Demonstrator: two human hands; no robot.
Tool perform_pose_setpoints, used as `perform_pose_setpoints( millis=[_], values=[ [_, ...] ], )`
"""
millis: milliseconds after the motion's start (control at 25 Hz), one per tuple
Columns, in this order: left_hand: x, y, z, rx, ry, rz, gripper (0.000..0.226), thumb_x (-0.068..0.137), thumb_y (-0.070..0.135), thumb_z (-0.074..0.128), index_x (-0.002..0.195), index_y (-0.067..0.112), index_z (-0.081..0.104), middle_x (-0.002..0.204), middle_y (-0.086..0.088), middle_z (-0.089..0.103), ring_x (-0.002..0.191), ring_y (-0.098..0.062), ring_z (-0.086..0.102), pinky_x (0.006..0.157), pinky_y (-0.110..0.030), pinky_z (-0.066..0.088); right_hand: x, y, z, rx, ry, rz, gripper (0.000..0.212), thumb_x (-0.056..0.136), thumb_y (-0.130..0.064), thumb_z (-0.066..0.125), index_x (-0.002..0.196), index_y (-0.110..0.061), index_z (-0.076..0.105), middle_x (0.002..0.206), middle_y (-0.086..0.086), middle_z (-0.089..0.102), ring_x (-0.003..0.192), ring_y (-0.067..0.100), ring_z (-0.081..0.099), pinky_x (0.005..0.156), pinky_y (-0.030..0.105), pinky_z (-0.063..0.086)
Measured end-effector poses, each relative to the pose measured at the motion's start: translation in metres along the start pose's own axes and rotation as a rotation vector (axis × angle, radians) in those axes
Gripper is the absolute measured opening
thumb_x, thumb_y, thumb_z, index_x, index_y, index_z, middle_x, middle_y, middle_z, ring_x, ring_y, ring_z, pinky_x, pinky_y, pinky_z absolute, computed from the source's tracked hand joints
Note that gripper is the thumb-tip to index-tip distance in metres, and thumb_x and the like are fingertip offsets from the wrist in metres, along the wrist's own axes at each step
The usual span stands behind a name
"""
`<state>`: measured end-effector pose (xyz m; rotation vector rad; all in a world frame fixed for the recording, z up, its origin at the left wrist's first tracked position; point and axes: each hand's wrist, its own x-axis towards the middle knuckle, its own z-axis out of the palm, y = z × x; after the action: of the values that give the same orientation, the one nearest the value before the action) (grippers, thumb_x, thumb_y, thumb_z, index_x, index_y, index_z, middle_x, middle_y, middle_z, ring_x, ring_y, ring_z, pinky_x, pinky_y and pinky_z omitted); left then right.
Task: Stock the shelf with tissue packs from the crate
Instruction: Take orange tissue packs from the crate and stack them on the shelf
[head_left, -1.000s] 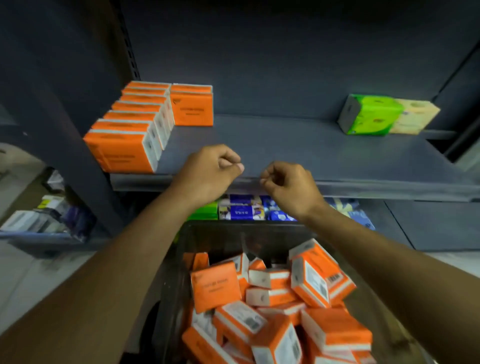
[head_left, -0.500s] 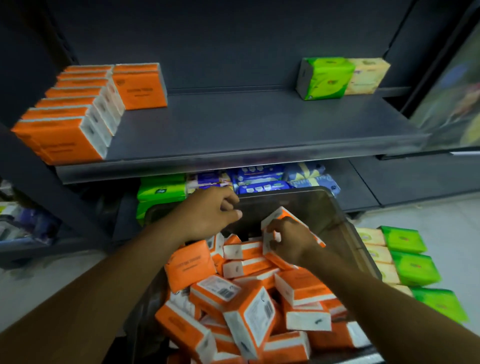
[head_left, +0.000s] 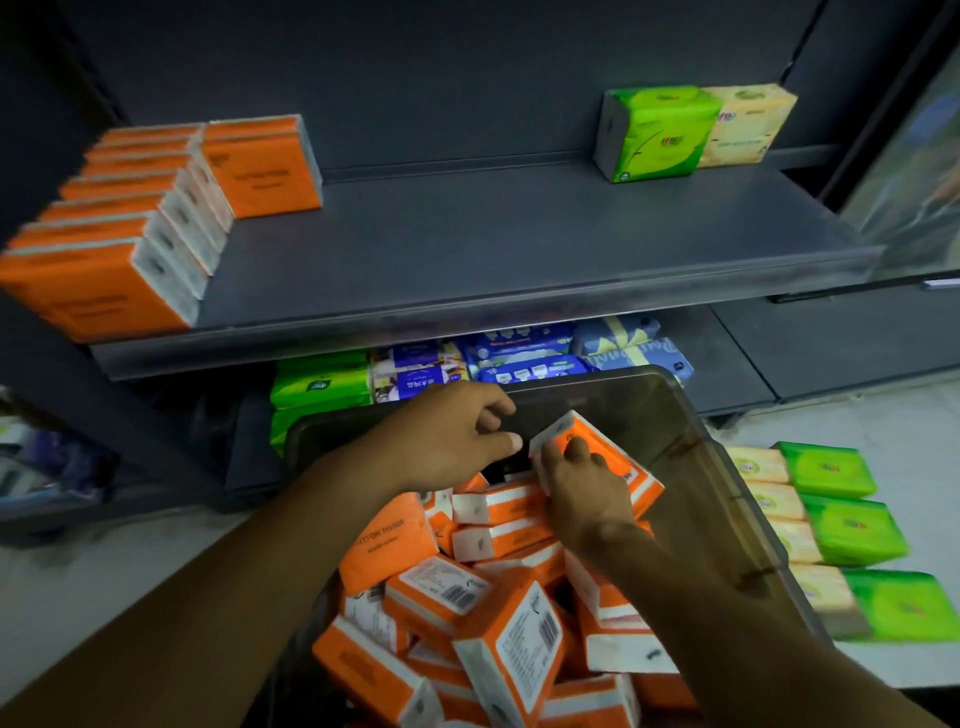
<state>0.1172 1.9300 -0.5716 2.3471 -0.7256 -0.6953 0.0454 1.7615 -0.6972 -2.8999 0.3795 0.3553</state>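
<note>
Over the crate (head_left: 727, 457), left forearm (head_left: 234, 571) and right forearm (head_left: 727, 623) are bare; left hand (head_left: 447, 436) and right hand (head_left: 587, 493) likewise, nails cut short.

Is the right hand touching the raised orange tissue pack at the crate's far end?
Touching. The head view shows the right hand lying on the orange tissue pack, with its fingers curled over the pack's upper face.

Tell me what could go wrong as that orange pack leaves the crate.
The right hand grips the orange pack near one end, so it may slip into the crate.
The piled packs lie jumbled and tilted; pulling one could topple others.
The front pack of the shelf row stands at the shelf edge; a knock might tip it off.
</note>
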Motion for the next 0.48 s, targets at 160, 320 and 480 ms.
perform_pose_setpoints(
  millis=[160, 320, 480],
  values=[
    [-0.002, 0.005, -0.017, -0.063, 0.058, 0.006, 0.042, 0.089, 0.041, 0.067, 0.129, 0.031, 0.057, 0.122, 0.009, 0.064, 0.105, -0.007, 0.062, 0.094, -0.031, 0.051, 0.013, 0.006, -0.053, 0.340, 0.114, 0.024, 0.035, 0.081, -0.026, 0.070, 0.112, -0.025, 0.054, 0.112, 0.001, 0.059, 0.098, 0.023, 0.060, 0.073, 0.030, 0.046],
    [-0.010, 0.008, -0.048, -0.120, 0.204, 0.027, 0.048, 0.083, 0.037, 0.076, 0.127, 0.031, 0.058, 0.121, 0.014, 0.060, 0.104, -0.002, 0.059, 0.088, -0.023, 0.051, 0.011, -0.012, -0.111, 1.288, 0.058, 0.036, 0.018, 0.083, -0.002, 0.062, 0.095, -0.015, 0.062, 0.087, 0.007, 0.066, 0.080, 0.022, 0.063, 0.067, 0.033, 0.051],
    [-0.026, -0.007, -0.077, -0.388, 0.295, -0.067, 0.062, 0.077, 0.031, 0.081, 0.132, 0.032, 0.053, 0.126, 0.010, 0.056, 0.108, -0.010, 0.061, 0.088, -0.039, 0.057, 0.002, -0.040, -0.144, 1.745, -0.085, -0.082, 0.031, 0.082, 0.005, 0.053, 0.104, -0.013, 0.063, 0.081, 0.007, 0.061, 0.073, 0.017, 0.058, 0.066, 0.034, 0.054]
  ],
)
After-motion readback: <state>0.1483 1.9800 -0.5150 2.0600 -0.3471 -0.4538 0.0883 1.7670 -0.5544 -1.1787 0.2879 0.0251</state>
